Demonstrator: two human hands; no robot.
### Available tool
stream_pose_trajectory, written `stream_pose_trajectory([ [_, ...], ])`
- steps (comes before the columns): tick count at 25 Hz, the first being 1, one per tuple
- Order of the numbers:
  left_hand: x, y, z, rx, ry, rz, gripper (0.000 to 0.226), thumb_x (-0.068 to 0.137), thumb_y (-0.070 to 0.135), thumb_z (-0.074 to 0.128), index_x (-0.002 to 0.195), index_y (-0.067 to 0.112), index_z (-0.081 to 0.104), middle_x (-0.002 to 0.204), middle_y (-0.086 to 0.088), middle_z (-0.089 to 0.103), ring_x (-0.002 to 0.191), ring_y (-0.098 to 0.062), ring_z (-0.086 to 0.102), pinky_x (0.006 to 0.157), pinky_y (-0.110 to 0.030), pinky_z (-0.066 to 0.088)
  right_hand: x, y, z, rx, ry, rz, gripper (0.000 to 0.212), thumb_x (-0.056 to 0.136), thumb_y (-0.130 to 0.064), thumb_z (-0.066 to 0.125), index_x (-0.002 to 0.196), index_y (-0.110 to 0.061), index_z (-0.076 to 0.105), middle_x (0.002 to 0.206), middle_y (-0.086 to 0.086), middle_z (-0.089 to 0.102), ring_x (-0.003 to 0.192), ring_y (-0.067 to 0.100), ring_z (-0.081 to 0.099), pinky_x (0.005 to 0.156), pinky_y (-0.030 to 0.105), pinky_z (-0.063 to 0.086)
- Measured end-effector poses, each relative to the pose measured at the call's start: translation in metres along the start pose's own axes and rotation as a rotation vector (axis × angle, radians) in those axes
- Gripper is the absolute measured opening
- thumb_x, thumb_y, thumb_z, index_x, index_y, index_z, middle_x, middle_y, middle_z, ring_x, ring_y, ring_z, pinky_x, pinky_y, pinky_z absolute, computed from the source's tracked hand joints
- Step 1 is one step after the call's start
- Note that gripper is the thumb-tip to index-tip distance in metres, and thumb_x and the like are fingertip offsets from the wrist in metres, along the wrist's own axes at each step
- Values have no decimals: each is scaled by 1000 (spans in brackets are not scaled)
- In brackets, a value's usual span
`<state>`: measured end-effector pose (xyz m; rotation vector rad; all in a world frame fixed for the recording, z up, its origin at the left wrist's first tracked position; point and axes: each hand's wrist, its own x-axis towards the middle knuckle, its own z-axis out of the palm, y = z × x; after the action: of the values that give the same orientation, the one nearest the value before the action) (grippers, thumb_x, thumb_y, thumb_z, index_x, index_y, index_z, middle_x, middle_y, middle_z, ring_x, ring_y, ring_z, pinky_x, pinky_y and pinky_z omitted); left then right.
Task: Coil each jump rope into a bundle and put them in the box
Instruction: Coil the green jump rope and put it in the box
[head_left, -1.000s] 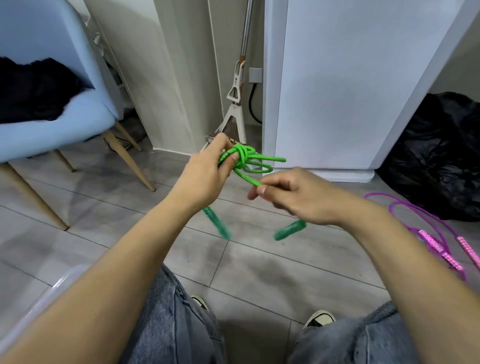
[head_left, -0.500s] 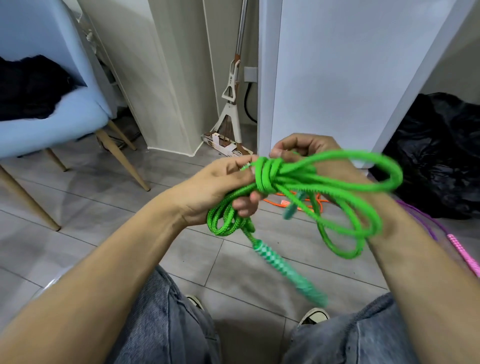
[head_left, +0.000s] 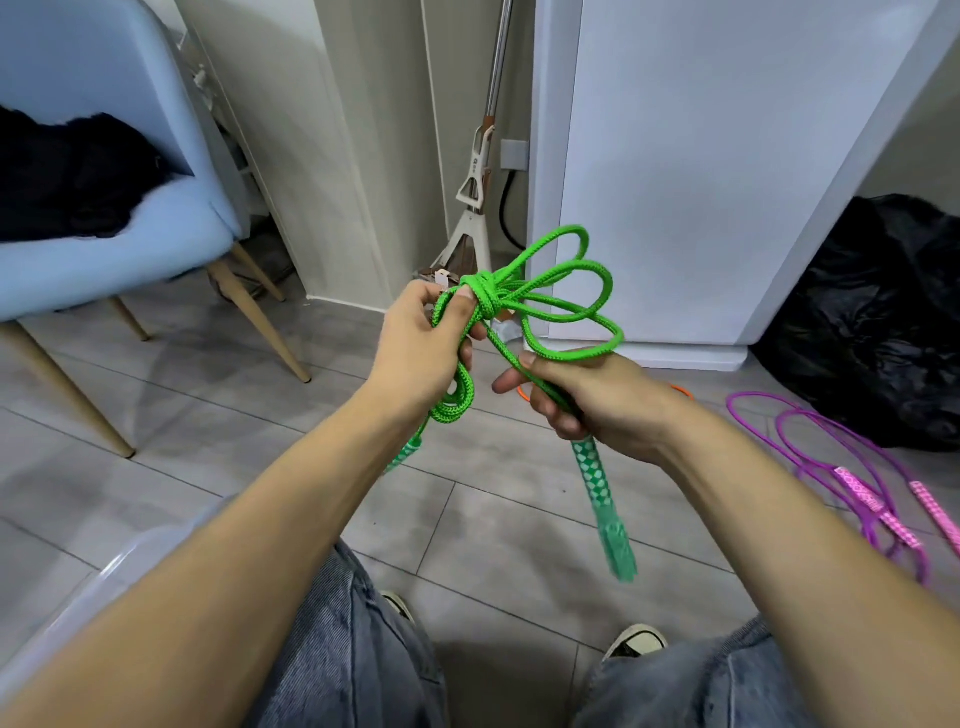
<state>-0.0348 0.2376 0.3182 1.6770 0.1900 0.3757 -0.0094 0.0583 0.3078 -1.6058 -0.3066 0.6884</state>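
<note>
Green jump rope (head_left: 550, 306) held mid-frame, above the floor. Half a second ago the right hand (head_left: 608, 400) was up behind the knot with the loops spread wide over its wrist; now it sits lower right of the knot, fingers clenched round the free strand just above one handle (head_left: 602, 499), which hangs blurred. Left hand (head_left: 421, 348) keeps pinching the knot (head_left: 485, 299), thumb on top. Loops look smaller and gathered at upper centre. Judgement: the knot is being cinched; bundle near done. Purple jump rope (head_left: 852, 467) lies uncoiled on the floor, lower right. Box not identifiable.
</note>
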Motion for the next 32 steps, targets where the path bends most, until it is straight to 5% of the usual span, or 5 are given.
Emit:
stream_pose_trajectory([
  [5, 7, -3, -6, -44, 12, -118, 19, 100, 18, 55, 114, 9, 46, 76, -4, 67, 54, -10, 54, 55, -24, 46, -23, -20, -18, 9, -211, 96, 29, 103, -17, 48, 116, -3, 70, 67, 8, 55, 58, 22, 56, 58, 31, 51],
  [10, 8, -9, -10, 172, -159, -44, 17, 94, 6, 62, 111, 9, 61, 93, -20, 71, 77, -18, 63, 76, -33, 52, -44, -39, -34, -43, -348, 95, 38, 98, -14, 51, 132, -26, 62, 78, 12, 54, 44, 18, 43, 38, 22, 35],
  [19, -3, -4, -1, 157, -302, -180, 17, 93, 7, 64, 106, 13, 55, 97, -14, 76, 88, -21, 74, 72, -33, 58, -31, -42, -17, -284, 241, -318, 15, 96, -29, 65, 104, -24, 76, 78, 11, 60, 68, 13, 51, 57, 12, 43],
  [22, -4, -3, 0, 110, -307, -210, 12, 95, 7, 61, 101, 16, 56, 95, -14, 74, 83, -23, 73, 68, -30, 59, -27, -40, -9, -377, 343, -424, 12, 95, -35, 67, 101, -29, 75, 65, 10, 31, 58, 17, 30, 48, 24, 29],
  [32, -6, 7, 1, 92, -395, -237, 9, 99, 12, 55, 108, 12, 56, 83, -9, 76, 77, -24, 73, 72, -46, 60, -16, -32, 4, -339, 564, -522, 9, 93, -37, 67, 89, -32, 61, 65, 10, 60, 56, 30, 64, 62, 47, 58],
])
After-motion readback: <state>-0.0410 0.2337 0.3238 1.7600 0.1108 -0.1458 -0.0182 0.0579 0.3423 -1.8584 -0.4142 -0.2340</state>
